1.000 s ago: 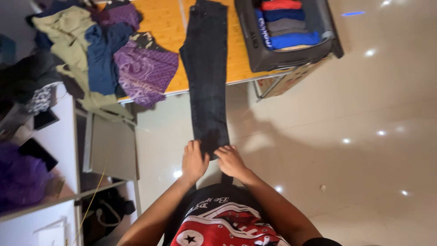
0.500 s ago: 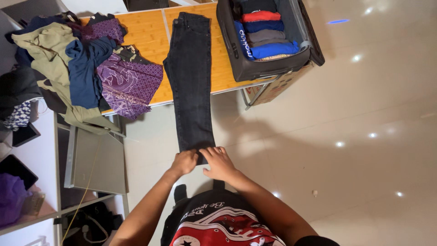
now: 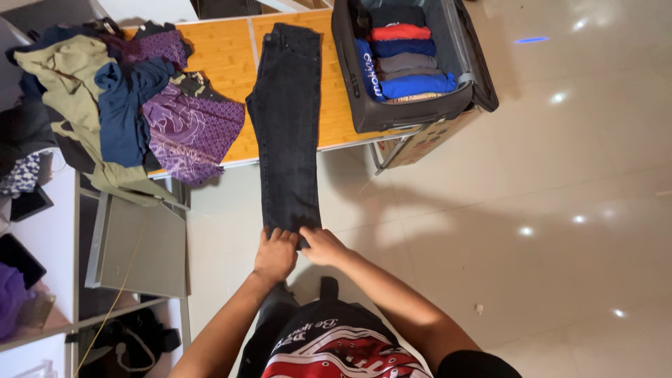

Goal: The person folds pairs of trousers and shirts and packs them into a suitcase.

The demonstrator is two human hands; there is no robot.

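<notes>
Both hands meet at the hem of a pair of long, dark charcoal denim jeans. The left hand is curled over the hem's left corner, fingers pressed together on the cloth; the right hand pinches the right corner beside it. The jeans lie folded lengthwise, waistband near the table's far edge, legs running over the near edge and hanging stretched out to the hands above the floor.

An orange wooden table carries them. At its right end stands an open grey fabric suitcase, packed with a row of folded red, blue and grey garments. Its left end holds a loose heap of clothes: olive, navy and a patterned purple cloth that spills over the near edge. Glossy cream floor tiles with bright light spots fill the right side of the room; a white shelf unit stands at the left.

Against the picture half a second before, the hands sit closer together and nearer the table, with less of the trouser legs hanging past the near edge. Suitcase and heap lie as they did.
</notes>
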